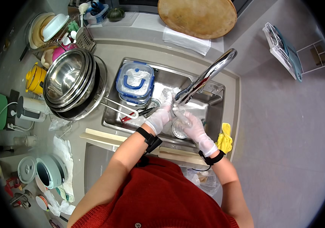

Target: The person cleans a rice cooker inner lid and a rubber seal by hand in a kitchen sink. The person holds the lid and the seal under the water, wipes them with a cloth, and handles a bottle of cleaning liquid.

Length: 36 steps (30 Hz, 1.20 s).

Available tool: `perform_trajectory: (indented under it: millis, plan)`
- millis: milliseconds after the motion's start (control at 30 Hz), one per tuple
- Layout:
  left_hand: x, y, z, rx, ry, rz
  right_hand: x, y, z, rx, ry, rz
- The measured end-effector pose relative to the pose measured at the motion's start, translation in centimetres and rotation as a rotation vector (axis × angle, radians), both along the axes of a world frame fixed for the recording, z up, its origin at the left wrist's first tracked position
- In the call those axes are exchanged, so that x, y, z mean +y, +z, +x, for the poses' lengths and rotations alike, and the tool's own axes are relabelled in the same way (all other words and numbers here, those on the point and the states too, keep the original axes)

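Note:
Both my hands wear translucent disposable gloves and meet under the mouth of the chrome faucet (205,77), over a stainless steel sink (208,114). My left hand (163,112) is at a small clear or whitish item that I cannot make out, its fingers partly hidden by the faucet. My right hand (192,125) grips a clear, rounded piece (183,118) beside it. Below the hands a round perforated metal drain strainer (178,130) shows in part. Stacked clear food containers with blue clips (135,79) stand in the sink's left part. A red-handled utensil (128,117) lies near my left wrist.
Nested steel bowls (65,77) sit on a rack left of the sink, its wire handle (119,107) reaching over the basin. A yellow cloth or glove (224,138) lies on the right rim. A round wooden board (198,17) leans behind, near a white cloth (186,40).

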State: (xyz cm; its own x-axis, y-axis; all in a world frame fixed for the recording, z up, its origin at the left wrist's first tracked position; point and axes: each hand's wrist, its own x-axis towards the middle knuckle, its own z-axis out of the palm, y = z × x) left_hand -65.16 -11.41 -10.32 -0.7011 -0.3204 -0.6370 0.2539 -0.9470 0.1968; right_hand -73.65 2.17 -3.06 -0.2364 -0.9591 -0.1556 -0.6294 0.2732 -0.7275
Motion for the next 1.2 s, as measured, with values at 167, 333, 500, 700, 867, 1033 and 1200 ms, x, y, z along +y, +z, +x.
perform_trajectory:
  millis: [167,333,500,700,867,1033,1200]
  plan:
    - [-0.3,1.2,0.3,-0.040,-0.104,-0.063,1.0,0.0,-0.5,-0.030,-0.018,-0.061]
    - [-0.1,-0.4,0.4,-0.066,-0.087,-0.089,0.9,-0.2,-1.3,0.056,-0.009,0.095]
    - [-0.1,-3.0,-0.1,-0.072,-0.298,-0.142,1.1,-1.8,-1.8,-0.159,-0.075,0.006]
    - [0.6,-1.9,-0.5,-0.208,-0.313,-0.171,1.5,-0.6,-1.8,-0.024,0.013,-0.038]
    - [0.2,-1.0,0.1,-0.032,-0.189,-0.178,1.7,1.1,-1.1,0.040,0.054,0.164]
    - [0.4,-1.6,0.4,-0.174,-0.082,-0.129,2.2,-1.1,-1.8,-0.494,-0.066,0.014]
    - [0.2,-3.0,0.4,0.165,0.017,-0.112,2.2,-2.8,-1.8,-0.455,-0.074,-0.090]
